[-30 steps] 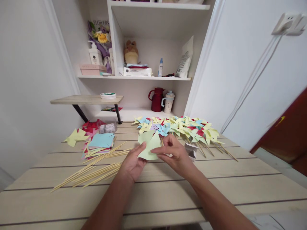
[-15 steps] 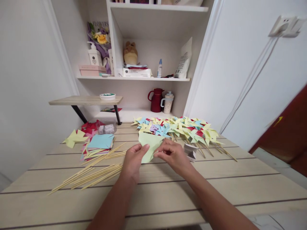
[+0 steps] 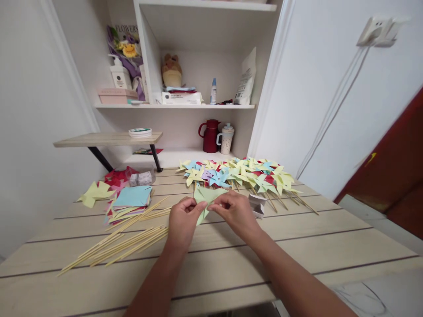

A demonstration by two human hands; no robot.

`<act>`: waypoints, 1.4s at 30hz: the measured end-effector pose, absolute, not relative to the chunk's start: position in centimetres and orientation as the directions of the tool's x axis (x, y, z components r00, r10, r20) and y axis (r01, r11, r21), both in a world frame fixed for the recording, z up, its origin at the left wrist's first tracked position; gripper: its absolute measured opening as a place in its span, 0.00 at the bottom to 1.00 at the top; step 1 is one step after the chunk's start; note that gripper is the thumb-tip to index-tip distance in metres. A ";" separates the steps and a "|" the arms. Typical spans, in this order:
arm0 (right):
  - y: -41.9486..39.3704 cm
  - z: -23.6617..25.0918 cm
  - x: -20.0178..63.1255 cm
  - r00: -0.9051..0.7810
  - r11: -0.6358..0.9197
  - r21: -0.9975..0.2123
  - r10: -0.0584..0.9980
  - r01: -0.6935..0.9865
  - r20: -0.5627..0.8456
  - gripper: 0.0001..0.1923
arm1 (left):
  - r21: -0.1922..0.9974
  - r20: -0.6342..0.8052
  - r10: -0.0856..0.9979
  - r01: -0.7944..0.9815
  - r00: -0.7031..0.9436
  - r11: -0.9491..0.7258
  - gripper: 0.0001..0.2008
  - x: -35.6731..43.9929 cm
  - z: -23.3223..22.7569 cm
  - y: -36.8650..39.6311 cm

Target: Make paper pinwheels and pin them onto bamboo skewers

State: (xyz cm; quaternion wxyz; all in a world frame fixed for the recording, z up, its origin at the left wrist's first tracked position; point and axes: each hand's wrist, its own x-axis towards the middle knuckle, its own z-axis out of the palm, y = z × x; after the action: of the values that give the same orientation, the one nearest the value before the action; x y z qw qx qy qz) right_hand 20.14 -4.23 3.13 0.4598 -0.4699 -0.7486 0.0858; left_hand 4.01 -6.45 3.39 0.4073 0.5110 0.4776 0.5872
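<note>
A pale green paper sheet [image 3: 205, 194] is held up between my hands above the middle of the table, its corners bent inward. My left hand [image 3: 184, 220] pinches its left side between thumb and fingers. From the other side, my right hand [image 3: 234, 211] pinches the paper near its middle, the two thumbs almost meeting. Left of my hands lie thin wooden sticks [image 3: 128, 242] and a stack of coloured paper squares [image 3: 132, 197]. Many finished paper pinwheels [image 3: 231, 174] on sticks lie beyond my hands to the right.
A small open grey box [image 3: 257, 205] sits right of my right hand. At the left are a yellow folded paper [image 3: 95, 193], a clear container [image 3: 142, 178] and a raised wooden stand [image 3: 109, 139]. A red jug [image 3: 210, 136] and a cup [image 3: 226, 140] stand at the back.
My right hand has moved inward with the edge of the green paper, which is now more folded. The whole view has shifted slightly.
</note>
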 end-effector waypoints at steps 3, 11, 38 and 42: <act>-4.1 2.9 20.1 -0.130 0.531 -0.539 0.780 0.654 0.612 0.07 | 0.960 0.276 0.949 0.093 -0.151 -0.264 0.15 4.1 3.4 -6.3; -4.2 3.1 19.8 -0.097 0.580 -0.629 0.770 0.518 0.631 0.05 | 0.972 0.194 0.965 -0.098 -0.176 -0.214 0.10 4.6 3.2 -6.4; -4.7 3.8 19.6 -0.124 0.545 -0.778 0.836 0.312 0.535 0.10 | 0.918 0.032 0.992 -0.389 -0.123 -0.078 0.17 4.3 3.0 -6.3; -4.7 3.9 19.7 -0.121 0.516 -0.787 0.853 0.338 0.507 0.09 | 0.915 0.025 0.993 -0.398 -0.116 -0.069 0.16 4.2 2.9 -6.3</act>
State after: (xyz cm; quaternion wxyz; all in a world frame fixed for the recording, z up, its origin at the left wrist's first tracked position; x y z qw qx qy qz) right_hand 19.68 -4.65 3.91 0.5109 -0.4225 -0.7050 0.2519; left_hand 4.20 -6.27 2.91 0.5518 0.3710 0.4011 0.6301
